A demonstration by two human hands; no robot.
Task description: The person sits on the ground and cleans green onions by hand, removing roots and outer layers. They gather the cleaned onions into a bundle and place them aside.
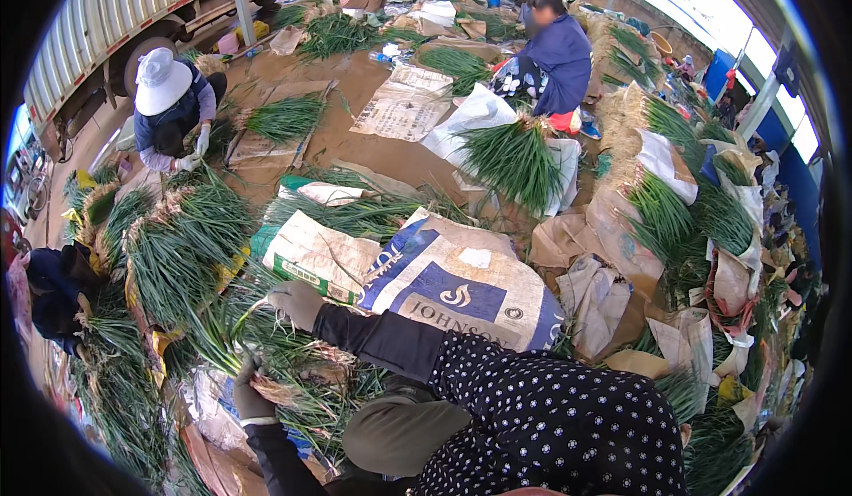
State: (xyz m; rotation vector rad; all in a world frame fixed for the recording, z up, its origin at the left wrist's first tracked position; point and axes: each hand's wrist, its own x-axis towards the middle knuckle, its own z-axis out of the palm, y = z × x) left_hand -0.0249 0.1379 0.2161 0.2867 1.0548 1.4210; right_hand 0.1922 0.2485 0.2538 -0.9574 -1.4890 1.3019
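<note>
My left hand point(253, 393), in a grey glove, is closed around a small bunch of green onions point(223, 349). Their pale roots stick out past my fingers, and the leaves fan up and to the left. Above it, my right hand point(296, 303), also gloved, grips the white end of a single green onion point(247, 313) whose leaves run down towards the bunch. Loose green onions point(333, 389) lie beneath both hands, around my bent knee point(403, 426). Just beyond my right forearm is a printed woven sack point(459, 290).
A large heap of green onions point(190, 243) stands at the left, near a person in a white hat point(166, 97). Another person point(556, 57) squats beyond a tied-looking bundle point(516, 160). Sacks point(599, 303) lie to the right. A truck point(133, 23) is parked at upper left.
</note>
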